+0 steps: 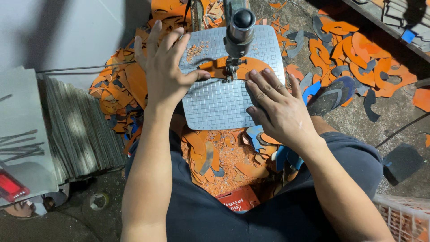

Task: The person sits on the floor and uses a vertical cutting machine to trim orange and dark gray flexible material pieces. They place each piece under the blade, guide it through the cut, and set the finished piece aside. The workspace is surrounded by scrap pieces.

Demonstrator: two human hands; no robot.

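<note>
Both hands lie flat, fingers spread, on the grey gridded metal saw table (215, 105), pressing a curved orange rubber sheet piece (251, 67) that lies under the black-knobbed saw head (239, 31). The left hand (165, 71) covers the piece's left end. The right hand (275, 105) hides its lower edge; the blade is hard to make out.

- Orange sheet piece (251, 67), curved top edge, is lying flat on the gridded saw table (215, 107)
- It's sitting under the blade, partly hidden by the saw head
</note>
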